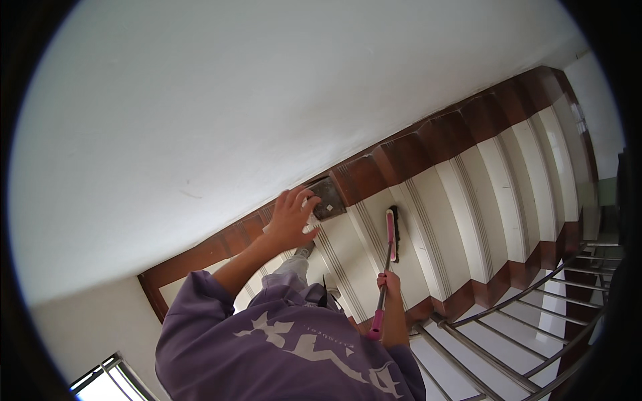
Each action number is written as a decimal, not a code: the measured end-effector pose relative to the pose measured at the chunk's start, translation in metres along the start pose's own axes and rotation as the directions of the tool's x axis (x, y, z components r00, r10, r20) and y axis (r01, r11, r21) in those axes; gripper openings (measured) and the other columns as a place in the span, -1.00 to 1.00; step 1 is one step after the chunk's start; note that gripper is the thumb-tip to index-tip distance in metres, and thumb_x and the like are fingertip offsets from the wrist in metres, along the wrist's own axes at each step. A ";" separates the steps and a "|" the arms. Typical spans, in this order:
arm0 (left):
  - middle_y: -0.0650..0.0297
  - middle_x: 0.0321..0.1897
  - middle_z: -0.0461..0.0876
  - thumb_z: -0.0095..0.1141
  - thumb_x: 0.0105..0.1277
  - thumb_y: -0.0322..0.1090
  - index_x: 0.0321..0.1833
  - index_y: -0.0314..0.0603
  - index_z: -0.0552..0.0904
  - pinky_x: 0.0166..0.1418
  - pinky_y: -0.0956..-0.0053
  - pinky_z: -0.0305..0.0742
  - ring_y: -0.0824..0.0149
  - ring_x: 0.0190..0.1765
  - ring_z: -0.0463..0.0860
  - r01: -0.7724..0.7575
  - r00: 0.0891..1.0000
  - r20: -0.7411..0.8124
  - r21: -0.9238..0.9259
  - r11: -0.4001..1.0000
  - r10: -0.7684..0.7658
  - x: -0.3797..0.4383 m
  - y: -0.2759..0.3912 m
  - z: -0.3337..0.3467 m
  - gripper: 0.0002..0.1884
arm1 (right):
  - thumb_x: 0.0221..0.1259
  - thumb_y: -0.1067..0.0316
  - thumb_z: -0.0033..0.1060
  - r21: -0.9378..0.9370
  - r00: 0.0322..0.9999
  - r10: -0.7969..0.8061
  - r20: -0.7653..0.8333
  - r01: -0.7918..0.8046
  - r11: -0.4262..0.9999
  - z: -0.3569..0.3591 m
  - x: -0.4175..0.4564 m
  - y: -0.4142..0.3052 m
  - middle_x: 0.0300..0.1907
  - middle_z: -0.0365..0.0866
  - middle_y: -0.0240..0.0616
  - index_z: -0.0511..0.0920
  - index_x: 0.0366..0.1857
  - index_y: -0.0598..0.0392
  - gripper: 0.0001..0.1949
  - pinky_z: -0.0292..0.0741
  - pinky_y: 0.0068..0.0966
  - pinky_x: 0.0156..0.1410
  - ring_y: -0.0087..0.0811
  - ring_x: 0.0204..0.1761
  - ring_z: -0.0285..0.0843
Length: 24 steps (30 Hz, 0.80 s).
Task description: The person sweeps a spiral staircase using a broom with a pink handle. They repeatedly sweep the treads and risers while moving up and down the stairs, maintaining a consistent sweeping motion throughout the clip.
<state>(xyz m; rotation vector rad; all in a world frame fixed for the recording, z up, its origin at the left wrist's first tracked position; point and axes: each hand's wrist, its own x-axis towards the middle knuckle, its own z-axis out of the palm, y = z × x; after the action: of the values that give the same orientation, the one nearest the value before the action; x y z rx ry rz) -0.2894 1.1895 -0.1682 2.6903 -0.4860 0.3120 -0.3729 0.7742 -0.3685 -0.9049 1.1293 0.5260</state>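
Observation:
My right hand is closed around the metal pole of a broom with a pink grip at its near end. The broom head, pink and white with dark bristles, rests on a pale stair tread. To the left, my left hand hovers with fingers apart and bent over the steps near the wall. Just beyond its fingertips lies a dark square tray, perhaps a dustpan, with a small pale piece on it. Something whitish shows partly behind the left hand; what it is I cannot tell.
Pale steps with grooved edges and brown side borders curve away to the right. A white wall runs along the left side, and a metal railing lines the right. One shoe stands on the stairs below me.

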 end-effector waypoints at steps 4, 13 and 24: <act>0.03 0.07 0.52 0.15 0.24 -0.32 0.26 -0.16 0.42 0.11 0.13 0.49 -0.04 0.11 0.56 0.291 0.915 0.321 -0.110 0.950 -0.243 -0.004 -0.035 0.014 -0.50 | 0.29 0.43 -0.07 -0.027 0.988 0.069 0.136 -0.066 0.997 0.032 0.024 -0.025 -0.55 0.32 -0.34 0.25 -0.39 0.08 -0.88 0.15 -0.70 -0.68 -0.66 -0.68 0.16; 0.01 -0.04 0.61 -0.01 0.29 -0.47 0.10 -0.21 0.52 0.06 0.11 0.50 -0.08 -0.04 0.62 0.349 0.908 0.393 -0.517 0.782 -0.146 0.010 -0.050 0.027 -0.69 | 0.26 0.44 -0.11 -0.360 0.976 -0.045 0.215 0.122 0.925 0.132 0.076 -0.022 -0.57 0.32 -0.33 0.25 -0.47 0.09 -0.86 0.14 -0.62 -0.69 -0.62 -0.72 0.14; 0.04 -0.09 0.66 -0.01 0.32 -0.47 0.06 -0.17 0.51 -0.06 0.07 0.55 -0.09 -0.09 0.65 0.377 0.918 0.307 -0.477 0.794 -0.251 -0.001 -0.046 0.033 -0.74 | 0.34 0.39 -0.10 -0.330 0.967 -0.032 0.253 0.118 0.936 0.139 0.000 -0.030 -0.55 0.30 -0.38 0.25 -0.34 -0.04 -0.90 0.11 -0.64 -0.70 -0.66 -0.71 0.14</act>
<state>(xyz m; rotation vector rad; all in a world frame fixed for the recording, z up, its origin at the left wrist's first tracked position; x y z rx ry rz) -0.2685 1.2162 -0.2135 2.2083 -0.1374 -0.2109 -0.2751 0.8731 -0.3378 -1.1459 0.7860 0.7648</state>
